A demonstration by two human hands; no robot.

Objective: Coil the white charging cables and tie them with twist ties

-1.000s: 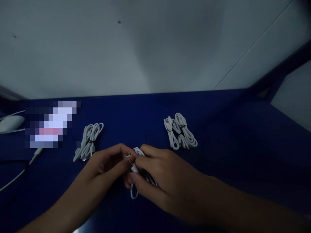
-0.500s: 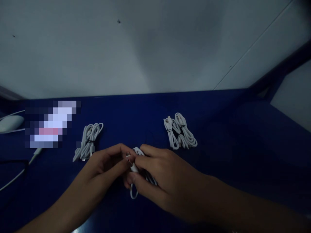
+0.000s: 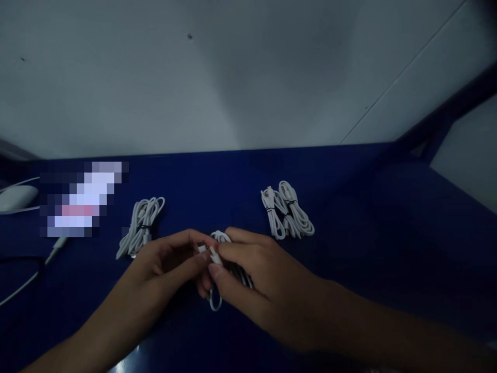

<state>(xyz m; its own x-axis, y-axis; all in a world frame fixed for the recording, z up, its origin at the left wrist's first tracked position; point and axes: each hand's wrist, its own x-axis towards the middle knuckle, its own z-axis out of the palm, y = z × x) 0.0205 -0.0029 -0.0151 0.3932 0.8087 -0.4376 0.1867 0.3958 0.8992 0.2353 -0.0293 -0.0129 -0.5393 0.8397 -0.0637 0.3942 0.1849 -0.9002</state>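
Between my two hands is a coiled white USB cable (image 3: pixel 221 237), held just above the blue table. My left hand (image 3: pixel 166 274) pinches one plug (image 3: pixel 201 247) of it between thumb and fingers. My right hand (image 3: pixel 264 285) grips the coil and a second plug (image 3: pixel 215 256) with a bare metal tip, close beside the first. A small loop of cable (image 3: pixel 216 303) hangs below the fingers. Part of the coil is hidden behind my right hand.
One tied bundle of white cable (image 3: pixel 142 225) lies beyond my left hand. Tied white bundles (image 3: pixel 289 212) lie together at the right. A blurred-out bright device (image 3: pixel 89 194) with a white lead (image 3: pixel 25 285) and a white mouse-like object (image 3: pixel 18 198) are at far left. A pale wall (image 3: pixel 155 93) stands behind.
The two plugs have turned to point more upward and sit side by side. The fingers have shifted slightly; the cable stays in both hands. The other bundles have not moved.
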